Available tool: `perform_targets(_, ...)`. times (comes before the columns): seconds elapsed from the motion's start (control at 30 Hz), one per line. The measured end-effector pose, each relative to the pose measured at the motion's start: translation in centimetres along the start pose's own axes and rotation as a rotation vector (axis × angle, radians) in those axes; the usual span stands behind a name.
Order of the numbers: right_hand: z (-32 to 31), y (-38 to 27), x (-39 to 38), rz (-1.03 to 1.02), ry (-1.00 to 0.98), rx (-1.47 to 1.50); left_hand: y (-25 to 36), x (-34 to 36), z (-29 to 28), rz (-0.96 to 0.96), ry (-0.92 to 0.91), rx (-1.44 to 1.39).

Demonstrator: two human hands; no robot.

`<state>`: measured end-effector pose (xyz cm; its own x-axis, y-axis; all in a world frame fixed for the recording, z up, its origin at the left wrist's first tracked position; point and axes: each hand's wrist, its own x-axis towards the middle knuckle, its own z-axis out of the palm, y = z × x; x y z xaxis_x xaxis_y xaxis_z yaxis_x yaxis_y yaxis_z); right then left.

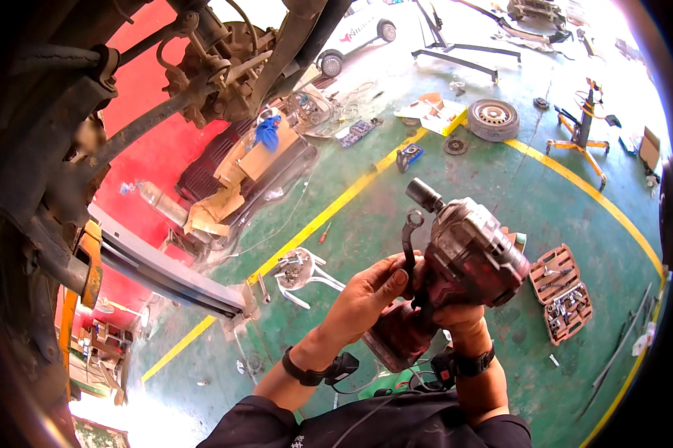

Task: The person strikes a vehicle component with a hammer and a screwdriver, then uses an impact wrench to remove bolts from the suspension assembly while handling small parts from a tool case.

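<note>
My right hand (460,318) is wrapped round the handle of a worn red and grey cordless impact wrench (474,257). A dark socket (424,195) sits on its nose, pointing up and to the left. My left hand (370,295) is closed on a dark ring spanner (409,237), whose ring end stands up beside the socket. The left fingertips lie close against the tool's body; whether they touch it I cannot tell. The wrench's battery base (396,336) hangs below, between my wrists. Part of the spanner is hidden in the left hand.
Vehicle underbody parts (224,78) hang overhead at left, near a grey lift post (172,265). A white stool (299,270) holds small parts. An open brown socket case (562,295) lies on the green floor at right. Farther off are a wheel (493,119) and an orange-legged stand (586,134).
</note>
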<state>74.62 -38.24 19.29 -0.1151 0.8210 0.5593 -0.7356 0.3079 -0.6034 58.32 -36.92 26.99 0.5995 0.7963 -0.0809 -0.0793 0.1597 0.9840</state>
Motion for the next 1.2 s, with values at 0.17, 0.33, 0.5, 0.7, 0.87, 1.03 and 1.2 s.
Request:
perform_targets(0.17,-0.3,0.8,-1.5,-0.015,0.003,-0.159,-1.1,0.5,-0.8,0.042,0.031,0.029)
perform_targets(0.33,0.5,0.9,-2.3,0.087,0.061,-0.155,-0.6,0.8,-1.0,0.183,0.15,0.056)
perform_targets(0.5,1.1,-0.4,-0.4,0.066,0.058,-0.205,4.4,1.7,-4.0,0.491,0.301,0.074)
perform_targets(0.7,-0.6,-0.7,-1.5,0.235,0.469,-0.234,17.2,6.3,-3.0,0.624,0.234,0.188)
perform_targets(0.87,-1.6,-0.6,-2.9,0.276,0.559,-0.212,20.2,10.5,-2.9,0.816,0.306,0.366)
perform_targets(1.03,-3.4,-1.0,-4.0,0.273,0.643,-0.242,19.5,13.7,-3.2,0.954,0.354,0.445)
perform_targets(1.2,-5.3,-1.8,-3.8,0.306,0.692,-0.151,18.9,15.5,-2.6,1.131,0.547,0.574)
